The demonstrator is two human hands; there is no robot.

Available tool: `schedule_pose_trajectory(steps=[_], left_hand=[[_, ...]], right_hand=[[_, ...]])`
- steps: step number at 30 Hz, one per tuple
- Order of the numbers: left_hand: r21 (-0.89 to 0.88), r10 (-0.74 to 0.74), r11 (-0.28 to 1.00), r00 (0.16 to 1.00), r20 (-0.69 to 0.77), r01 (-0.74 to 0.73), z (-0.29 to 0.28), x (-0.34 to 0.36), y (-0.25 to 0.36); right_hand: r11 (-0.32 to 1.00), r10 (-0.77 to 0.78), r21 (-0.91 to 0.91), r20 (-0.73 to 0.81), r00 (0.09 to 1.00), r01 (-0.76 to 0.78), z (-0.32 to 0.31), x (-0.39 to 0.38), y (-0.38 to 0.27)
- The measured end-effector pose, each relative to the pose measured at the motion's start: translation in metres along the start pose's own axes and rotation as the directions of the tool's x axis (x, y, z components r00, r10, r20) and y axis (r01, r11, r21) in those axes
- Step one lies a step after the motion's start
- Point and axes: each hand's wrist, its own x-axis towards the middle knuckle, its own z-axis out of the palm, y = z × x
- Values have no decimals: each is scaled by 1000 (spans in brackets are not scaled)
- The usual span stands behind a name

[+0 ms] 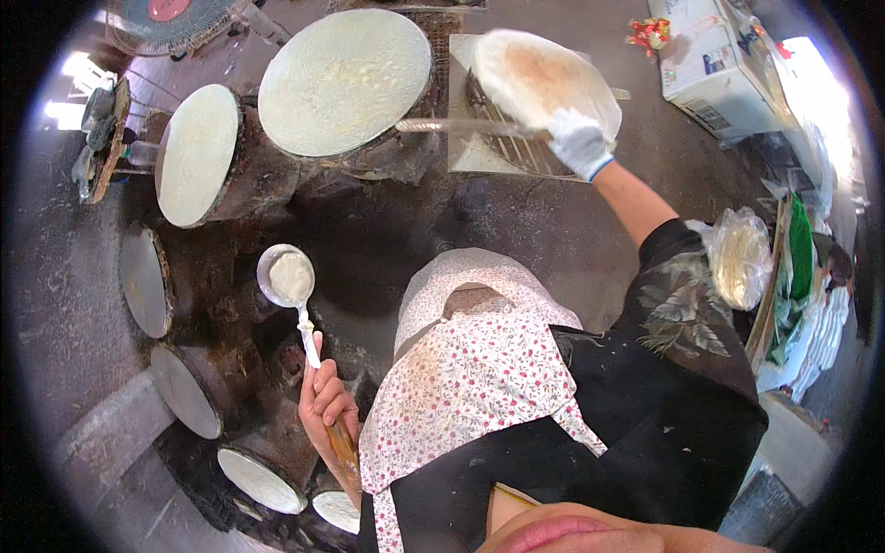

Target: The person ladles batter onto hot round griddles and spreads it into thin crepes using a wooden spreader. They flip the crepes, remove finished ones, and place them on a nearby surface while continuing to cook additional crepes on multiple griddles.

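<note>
My left hand point(329, 401) is closed around the handle of a white ladle point(309, 339), which holds thick white batter point(291, 276). A brown wooden handle end point(345, 450) shows below the fingers. My right hand point(581, 145), in a white glove, is stretched far forward and closed on a long, narrow, flat spatula point(452, 126) pointing left. Beside the glove, a thin round pancake point(544, 74) with a browned middle lies on a round stack. Just left of it is a large round griddle point(346, 83) coated with pale batter.
A smaller coated griddle point(198, 155) and several more round plates, such as a grey one point(146, 281), curve down my left side. A fan point(171, 18) stands at the far left. At right are a white carton point(728, 69) and a clear plastic bag point(740, 258).
</note>
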Motion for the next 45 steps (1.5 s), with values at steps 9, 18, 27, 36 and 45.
schedule_pose_trajectory(steps=[9,18,27,36,45], left_hand=[[-27,-6,1000,997,74,8,-5,-15,-13],[-165,154,976,987,54,-143,-52,-29,-40],[-320,320,898,947,5,-302,-121,-94,-77],[-499,296,841,950,100,-209,-116,-73,-51],[-406,112,914,949,296,19,-60,-35,-1]], right_hand=[[992,85,80,124,989,-95,68,-37,-28],[900,-52,435,177,983,-30,35,-41,-85],[670,-108,727,297,949,-151,33,47,-195],[666,483,584,136,865,-463,52,41,-55],[124,960,473,164,225,-873,62,15,158]])
